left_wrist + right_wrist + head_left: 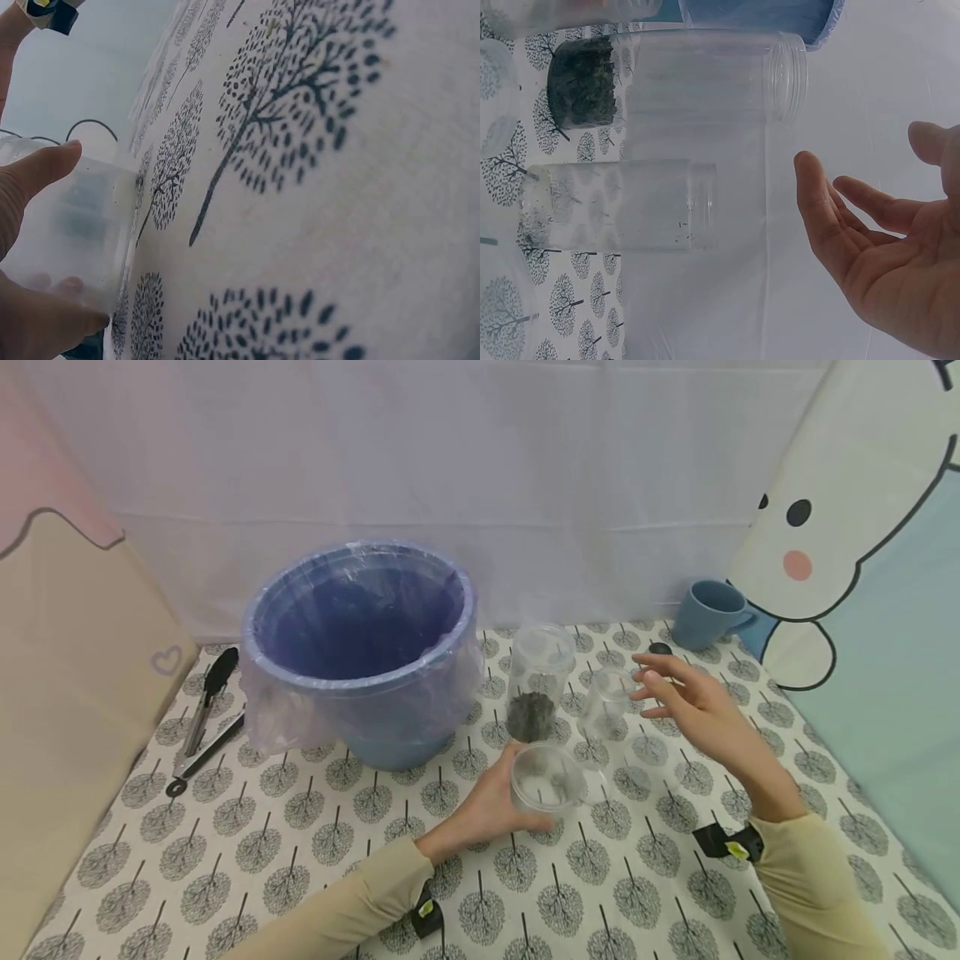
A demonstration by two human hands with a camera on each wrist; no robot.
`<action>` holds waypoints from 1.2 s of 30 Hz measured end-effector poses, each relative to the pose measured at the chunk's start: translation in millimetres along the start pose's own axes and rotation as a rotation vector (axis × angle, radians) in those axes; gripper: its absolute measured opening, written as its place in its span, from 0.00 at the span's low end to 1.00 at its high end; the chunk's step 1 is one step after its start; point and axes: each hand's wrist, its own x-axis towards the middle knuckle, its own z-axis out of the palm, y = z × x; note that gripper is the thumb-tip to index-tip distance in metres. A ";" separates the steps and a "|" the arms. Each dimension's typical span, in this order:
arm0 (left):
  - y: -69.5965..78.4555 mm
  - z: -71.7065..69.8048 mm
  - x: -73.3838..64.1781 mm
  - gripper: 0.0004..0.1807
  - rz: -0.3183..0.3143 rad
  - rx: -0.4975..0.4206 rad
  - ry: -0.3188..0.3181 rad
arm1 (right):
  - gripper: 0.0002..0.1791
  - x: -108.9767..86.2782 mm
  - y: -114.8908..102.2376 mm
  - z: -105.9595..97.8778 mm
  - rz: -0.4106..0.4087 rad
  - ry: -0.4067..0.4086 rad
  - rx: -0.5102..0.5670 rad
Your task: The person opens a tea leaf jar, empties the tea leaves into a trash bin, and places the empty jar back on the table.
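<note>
Nearest, two pale yellow sleeves (813, 881) reach over a tabletop (247, 852) spread with tree-print cloth, each wrist wearing a black device (427, 914). The left hand (504, 802) grips a clear plastic tub (536, 777) from the side, thumb and fingers wrapped round its wall; the tub is upright, low over or on the cloth, and which of the two cannot be told. Clear round pieces (496, 97), too faint to make out well, lie to the right of the tub. The right hand (693, 702) is raised and holds nothing, its fingers relaxed and slightly bent, apart from a small clear jar (606, 706) that stands upright with a few dark specks inside. Just beyond the tub stands a taller clear jar (540, 677), its bottom part filled with dark crumbly stuff (531, 718). To the left is a large blue bin (397, 753) with a thin see-through bag (296, 718) folded over its rim, and left of it lie tongs (213, 753) with black grips. In the far right corner stands a blue mug (699, 618), a small black object (660, 648) near it, and behind everything hangs a white cloth (540, 468).
</note>
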 end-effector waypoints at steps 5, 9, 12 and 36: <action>-2.9 0.0 -1.9 0.53 -0.017 -0.032 -0.009 | 0.25 6.9 -3.8 2.8 0.005 -0.011 0.027; -3.0 -0.2 -3.6 0.54 -0.041 -0.050 -0.018 | 0.25 11.7 -4.5 6.6 -0.002 0.003 0.051; -3.1 -1.1 -5.1 0.55 -0.060 -0.057 -0.022 | 0.25 15.3 -4.0 10.3 -0.003 0.021 0.071; 14.2 -36.1 -38.7 0.63 -0.057 0.027 -0.050 | 0.51 57.1 0.1 48.9 -0.012 0.035 0.180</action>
